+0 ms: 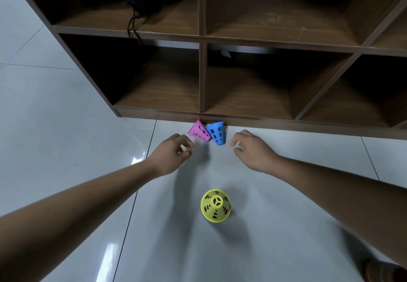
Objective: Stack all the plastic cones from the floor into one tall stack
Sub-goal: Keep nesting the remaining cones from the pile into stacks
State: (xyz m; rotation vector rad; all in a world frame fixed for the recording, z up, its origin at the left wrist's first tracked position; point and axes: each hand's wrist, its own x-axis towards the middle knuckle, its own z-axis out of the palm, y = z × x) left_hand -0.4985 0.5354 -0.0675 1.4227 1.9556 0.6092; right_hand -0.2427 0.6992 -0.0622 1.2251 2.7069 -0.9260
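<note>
a brown wooden shelf unit (242, 119) with open cubbies stands on a glossy pale tile floor (66, 138), and everything else is placed from it. right against the shelf's bottom front edge, below the upright divider between two lower cubbies, lie a pink cone (199, 132) and a blue cone (217, 133). they touch each other side by side. the pink cone points its narrow end at the shelf base, wide rim away from it. the blue cone is turned the other way, wide mouth toward the shelf and narrow end pointing out.

just out from the shelf base, the left hand (171, 151) hovers beside the pink cone and the right hand (253, 149) beside the blue one. neither hand touches a cone. the fingers of both are loosely curled and hold nothing.

well out from the shelf, on the floor between the two forearms, a yellow cone (215, 205) stands upright, wide rim down. dark patches show through its holes; whether other cones sit under it cannot be told.

in an upper cubby of the shelf a black cord (133, 25) hangs over the ledge. farthest from the shelf, at the lower right corner, part of a shoe (378, 270) shows.
</note>
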